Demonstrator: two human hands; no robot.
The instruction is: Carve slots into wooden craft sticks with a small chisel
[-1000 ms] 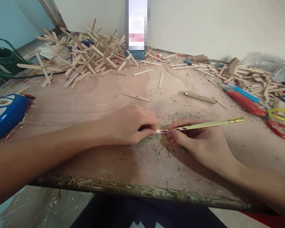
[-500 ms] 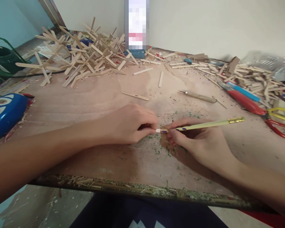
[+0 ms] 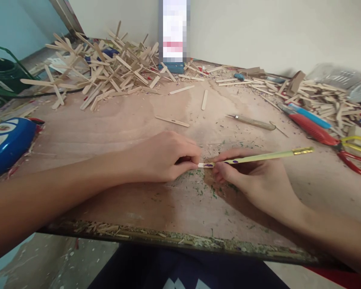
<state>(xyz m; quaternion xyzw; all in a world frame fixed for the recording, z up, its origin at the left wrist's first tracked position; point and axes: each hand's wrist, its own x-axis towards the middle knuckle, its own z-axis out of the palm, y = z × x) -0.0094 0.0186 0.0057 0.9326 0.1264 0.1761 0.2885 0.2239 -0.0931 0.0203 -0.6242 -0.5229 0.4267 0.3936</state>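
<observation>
Head view: two hands closing on one pencil

Two hands are meeting just above the table (image 3: 123, 120). The left hand (image 3: 174, 158) is pinching nearly shut, thumb and forefinger gripping one pale piece (image 3: 201, 165); whether this is the pencil's own tip or something separate, I cannot tell. The right hand (image 3: 258, 180) is curling half closed, thumb and fingers holding one yellow-green pencil (image 3: 264, 157), which is slanting over that hand with its gold end pointing right.

Beyond them, three loose sticks (image 3: 204, 99) are lying well apart. One wooden-handled tool (image 3: 254, 122) is resting near them; farther right, one blue tool (image 3: 309, 115) is lying beside one red tool (image 3: 313, 128), near the red-and-yellow loops (image 3: 356, 157). Two stick heaps, left heap (image 3: 117, 68) and right heap (image 3: 321, 96), are tangling too thickly for counting.

One green container (image 3: 15, 76) is standing at far left, its inside showing too dark to read. Clear plastic packaging (image 3: 333, 76) is lying behind the right heap, its contents staying unclear
</observation>
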